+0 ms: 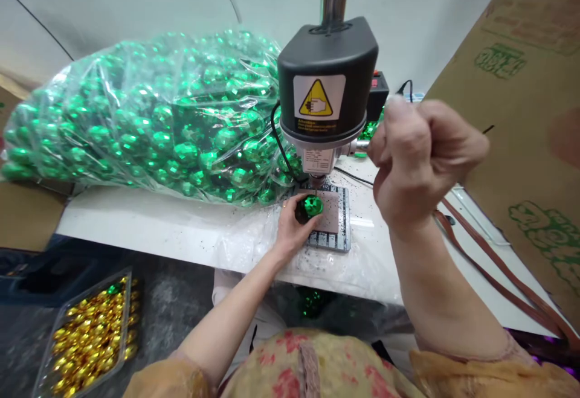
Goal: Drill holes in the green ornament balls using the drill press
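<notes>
My left hand (294, 229) is closed round a shiny green faceted ball (313, 205), holding it on a square board (330, 212). That board lies on the slotted metal base plate (342, 242) of a small bench drill press (327, 90). Directly above the ball is the chuck (317, 182); its thin bit reaches down to the ball's top, and I cannot tell whether it has entered. My right hand (414, 162) is raised right of the drill head, fingers wrapped round the feed lever (361, 147), whose grip end they hide.
A large clear bag (149, 120) of green balls fills the table's left and back. Cardboard boxes (507, 114) stand at right. Dark shavings dot the white table (136, 220). Low on the left sits a clear bin (129, 301) of gold balls. Brown straps (502, 271) hang at right.
</notes>
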The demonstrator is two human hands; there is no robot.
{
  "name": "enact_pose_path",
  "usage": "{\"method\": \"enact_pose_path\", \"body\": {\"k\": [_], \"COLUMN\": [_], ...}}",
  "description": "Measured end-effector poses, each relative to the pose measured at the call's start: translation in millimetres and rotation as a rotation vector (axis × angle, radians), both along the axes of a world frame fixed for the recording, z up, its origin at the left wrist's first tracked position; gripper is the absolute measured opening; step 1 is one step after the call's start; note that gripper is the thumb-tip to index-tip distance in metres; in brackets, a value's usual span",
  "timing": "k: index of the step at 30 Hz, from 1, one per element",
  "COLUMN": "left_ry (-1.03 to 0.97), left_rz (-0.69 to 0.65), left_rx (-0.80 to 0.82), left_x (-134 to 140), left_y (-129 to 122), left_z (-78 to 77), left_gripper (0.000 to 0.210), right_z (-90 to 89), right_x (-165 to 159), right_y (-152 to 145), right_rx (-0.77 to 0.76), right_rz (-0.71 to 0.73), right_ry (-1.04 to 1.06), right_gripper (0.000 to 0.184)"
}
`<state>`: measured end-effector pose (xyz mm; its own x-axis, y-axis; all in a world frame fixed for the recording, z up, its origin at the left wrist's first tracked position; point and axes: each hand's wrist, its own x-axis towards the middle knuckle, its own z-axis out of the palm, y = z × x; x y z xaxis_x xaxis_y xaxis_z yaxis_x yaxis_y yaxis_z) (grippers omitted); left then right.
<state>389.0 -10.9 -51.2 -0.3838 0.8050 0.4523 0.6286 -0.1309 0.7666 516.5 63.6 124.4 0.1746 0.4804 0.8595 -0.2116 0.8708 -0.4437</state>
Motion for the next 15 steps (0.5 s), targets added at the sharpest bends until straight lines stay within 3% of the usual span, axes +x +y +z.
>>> {"method": "enact_pose_path", "body": {"k": [3, 6, 9, 12, 15], "left_ry": [0.139, 0.414, 0.772, 0.954, 0.876], "left_rz": [-0.043, -0.347, -0.558, -0.586, -0.557], "left_rx": [0.138, 0.275, 0.259, 0.209, 0.224], "left_x": [6.2, 11.2, 12.5, 9.9, 9.8], "left_y": [-36.3, -81.7, -116.2, -132.7, -133.8], "left_z": [6.5, 5.0, -9.0, -25.8, -31.9], "left_gripper": [0.049, 0.055, 0.044, 0.032, 0.029], "right_z": [6.7, 6.6, 6.3, 7.2, 8.0], "right_x": [-0.3, -1.7, -2.7, -1.3, 0.5], "right_y": [1.2, -0.2, -2.4, -4.0, -4.5], "right_rx": [-0.010, -0.003, -0.004, -0.051, -0.064], "right_rz": [-0.042, -0.055, -0.078, -0.117, -0.076], "right_ry": [-0.010, 0.020, 0.021, -0.029, -0.050], "right_gripper": [0.047, 0.047, 0.048, 0.048, 0.048]}}
